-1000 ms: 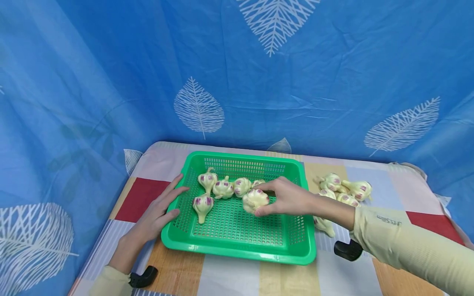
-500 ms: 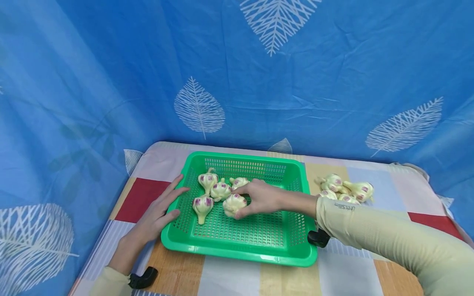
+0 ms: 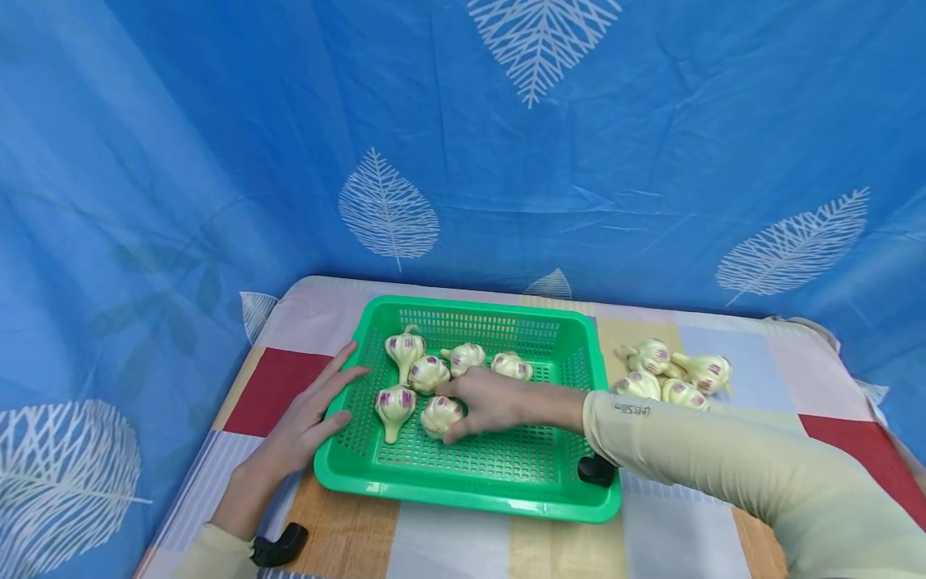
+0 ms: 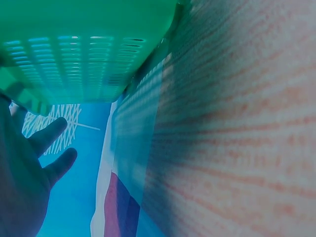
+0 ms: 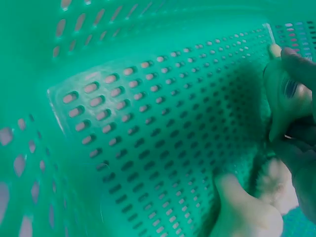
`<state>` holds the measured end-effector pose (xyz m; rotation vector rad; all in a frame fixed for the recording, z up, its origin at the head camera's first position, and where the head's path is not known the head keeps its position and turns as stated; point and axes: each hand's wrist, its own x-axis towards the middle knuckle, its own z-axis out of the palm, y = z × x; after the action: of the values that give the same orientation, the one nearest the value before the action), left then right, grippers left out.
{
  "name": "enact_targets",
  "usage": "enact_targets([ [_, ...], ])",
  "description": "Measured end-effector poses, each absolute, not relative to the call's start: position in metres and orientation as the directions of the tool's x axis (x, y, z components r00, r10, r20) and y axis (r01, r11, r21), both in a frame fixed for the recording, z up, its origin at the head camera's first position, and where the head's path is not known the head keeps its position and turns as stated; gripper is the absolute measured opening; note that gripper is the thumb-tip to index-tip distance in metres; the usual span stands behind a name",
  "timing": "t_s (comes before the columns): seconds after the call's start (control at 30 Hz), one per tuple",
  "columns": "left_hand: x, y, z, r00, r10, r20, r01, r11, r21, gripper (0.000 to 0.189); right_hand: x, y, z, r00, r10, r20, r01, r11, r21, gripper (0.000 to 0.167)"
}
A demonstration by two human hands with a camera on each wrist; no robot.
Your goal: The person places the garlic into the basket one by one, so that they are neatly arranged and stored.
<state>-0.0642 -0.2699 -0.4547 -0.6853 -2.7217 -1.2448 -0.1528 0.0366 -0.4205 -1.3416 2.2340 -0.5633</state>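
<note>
In the head view, a green plastic basket (image 3: 470, 498) with slotted walls holds several garlic bulbs with purple streaks. My right hand (image 3: 488, 400) reaches into it and grips one garlic bulb (image 3: 441, 416), thumb on the near side and fingers on the far side. Left of that lies another bulb (image 3: 395, 406), its stem toward me. Behind sit more bulbs, among them one (image 3: 512, 366) just past the hand. The right wrist view shows the gripped bulb (image 5: 286, 94) low over the perforated floor. My left hand (image 3: 307, 418) rests against the basket's left rim, fingers extended.
Several more garlic bulbs (image 3: 640, 384) lie in a pile on the patchwork tablecloth (image 3: 564, 547), right of the basket. A blue curtain (image 3: 448, 161) with white leaf prints hangs behind and beside the table. Black devices (image 3: 280, 545) are worn at the wrists.
My right hand has carried its garlic bulb left and a little toward me inside the basket. A bulb behind that hand has come into view. The left hand stays put.
</note>
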Motion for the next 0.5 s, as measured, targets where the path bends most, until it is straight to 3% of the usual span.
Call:
enact_targets([
  [0.07, -0.064, -0.270, -0.455, -0.899, 0.367, 0.240, 0.421, 0.571, 0.705, 0.063, -0.151, 0.035, -0.425, -0.413, -0.890, -0.192, -0.713, 0.447, -0.541, 0.049],
  [0.23, -0.064, -0.269, -0.455, -0.895, 0.373, 0.245, 0.428, 0.566, 0.705, 0.062, -0.146, 0.029, -0.431, -0.411, -0.891, -0.193, -0.757, 0.452, -0.472, 0.066],
  [0.33, -0.064, -0.269, -0.455, -0.895, 0.370, 0.248, 0.429, 0.567, 0.703, 0.062, -0.144, 0.028, -0.432, -0.380, -0.913, -0.146, -0.831, 0.406, -0.381, 0.075],
  [0.5, -0.063, -0.270, -0.456, -0.897, 0.370, 0.241, 0.424, 0.570, 0.704, 0.062, -0.141, 0.026, -0.434, -0.332, -0.942, -0.056, -0.915, 0.336, -0.223, 0.075],
])
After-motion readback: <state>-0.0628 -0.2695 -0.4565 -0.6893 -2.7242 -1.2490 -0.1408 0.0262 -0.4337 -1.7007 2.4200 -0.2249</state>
